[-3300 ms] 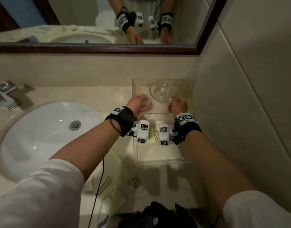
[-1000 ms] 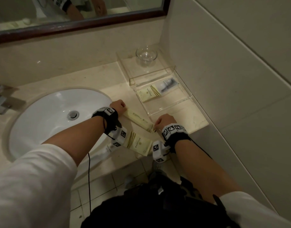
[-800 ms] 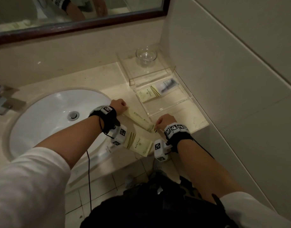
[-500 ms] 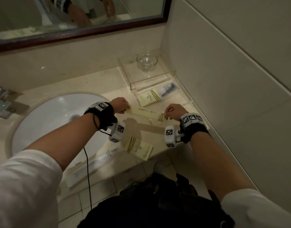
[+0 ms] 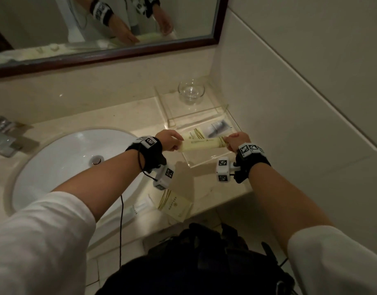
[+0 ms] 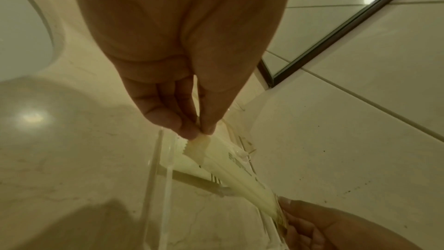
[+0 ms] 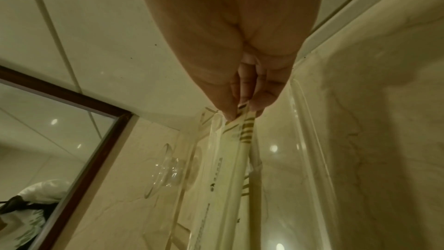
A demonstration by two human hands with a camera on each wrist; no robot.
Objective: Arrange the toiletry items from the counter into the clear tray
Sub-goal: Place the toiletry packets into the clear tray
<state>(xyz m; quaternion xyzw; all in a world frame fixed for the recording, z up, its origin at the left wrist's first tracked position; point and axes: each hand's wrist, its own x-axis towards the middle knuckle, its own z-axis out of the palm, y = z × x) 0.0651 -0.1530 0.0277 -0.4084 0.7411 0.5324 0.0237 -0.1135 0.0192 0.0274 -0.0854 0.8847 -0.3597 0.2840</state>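
Observation:
A long cream sachet (image 5: 201, 143) with gold stripes hangs level over the near half of the clear tray (image 5: 208, 161). My left hand (image 5: 169, 139) pinches its left end (image 6: 200, 141) between thumb and fingertips. My right hand (image 5: 236, 142) pinches the striped right end (image 7: 242, 117). A flat cream packet (image 5: 194, 134) with a dark picture lies in the tray under the sachet. A square cream packet (image 5: 172, 204) and a long white sachet (image 5: 128, 213) lie on the counter near its front edge.
A small glass bowl (image 5: 191, 91) stands in the tray's far half, in the corner by the tiled wall. The white sink basin (image 5: 61, 165) lies left of the tray, with a tap (image 5: 4, 135) at far left. A mirror (image 5: 102, 24) hangs above.
Both hands took the long sachet by its ends from the counter, lifted it, and carried it away from me to above the tray. The head view tilted down and then up again.

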